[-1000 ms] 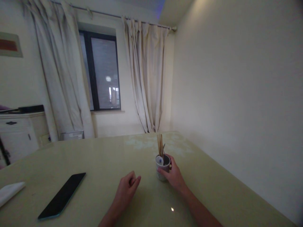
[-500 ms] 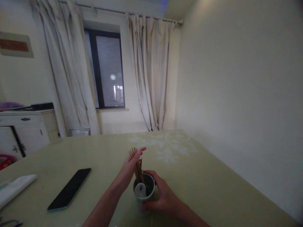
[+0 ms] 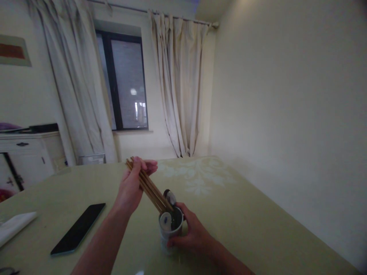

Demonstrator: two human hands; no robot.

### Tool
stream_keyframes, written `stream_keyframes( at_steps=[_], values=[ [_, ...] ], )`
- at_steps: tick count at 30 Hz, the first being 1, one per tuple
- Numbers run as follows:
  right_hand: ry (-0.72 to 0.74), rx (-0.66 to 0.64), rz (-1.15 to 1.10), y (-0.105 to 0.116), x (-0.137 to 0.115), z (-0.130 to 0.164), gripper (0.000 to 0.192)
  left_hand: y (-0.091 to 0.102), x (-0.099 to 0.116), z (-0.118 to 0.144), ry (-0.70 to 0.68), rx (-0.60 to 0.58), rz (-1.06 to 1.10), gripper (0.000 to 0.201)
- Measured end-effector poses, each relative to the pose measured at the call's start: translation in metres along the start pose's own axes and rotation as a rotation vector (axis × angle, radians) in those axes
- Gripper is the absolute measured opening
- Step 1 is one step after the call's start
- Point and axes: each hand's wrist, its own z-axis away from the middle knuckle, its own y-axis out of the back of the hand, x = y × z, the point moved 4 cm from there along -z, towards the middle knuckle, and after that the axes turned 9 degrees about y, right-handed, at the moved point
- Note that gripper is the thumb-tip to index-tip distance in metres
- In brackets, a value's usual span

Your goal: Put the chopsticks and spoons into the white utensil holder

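Observation:
My left hand [image 3: 132, 184] is closed around a bundle of several wooden chopsticks [image 3: 153, 193], gripping near their upper ends. The bundle slants to the left, and its lower ends are still at the mouth of a light-coloured cup [image 3: 163, 238]. My right hand [image 3: 195, 229] wraps round the cup's right side and holds it upright on the table. A white ceramic spoon [image 3: 165, 221] leans inside the cup at the near left. Behind the chopsticks, a shiny metal spoon [image 3: 171, 197] sticks up out of the cup.
A dark phone [image 3: 78, 229] lies on the green table [image 3: 229, 229] to the left. Beyond it, at the left edge, is a white flat item [image 3: 17, 227]. A cable-like object [image 3: 8, 270] shows at the bottom left corner. A wall [image 3: 286, 133] borders the table's right side.
My left hand has moved left and up, drawing the chopsticks further out of the cup and tilting them. A metal spoon now shows clearly behind them. My right hand stays on the cup.

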Motion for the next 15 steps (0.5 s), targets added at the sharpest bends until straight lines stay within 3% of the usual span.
stream_keyframes(
  at_steps=[3, 5, 7, 11, 15],
  values=[
    [-0.011, 0.005, -0.001, 0.000, -0.003, -0.001, 0.090, 0.011, 0.040, 0.003, -0.126, 0.036, 0.098, 0.041],
    [-0.020, 0.002, 0.006, 0.000, -0.003, -0.002, 0.090, 0.022, 0.048, 0.007, -0.161, 0.070, 0.109, 0.039],
    [-0.021, 0.004, 0.008, 0.000, -0.003, -0.003, 0.090, 0.034, 0.034, 0.013, -0.106, 0.107, 0.087, 0.040],
    [-0.010, 0.010, 0.005, 0.001, 0.000, -0.002, 0.092, 0.059, -0.025, 0.024, 0.104, 0.111, -0.037, 0.047],
    [-0.024, 0.011, -0.015, 0.001, 0.001, -0.001, 0.094, 0.076, -0.054, 0.024, 0.128, 0.143, -0.244, 0.050]
  ],
)
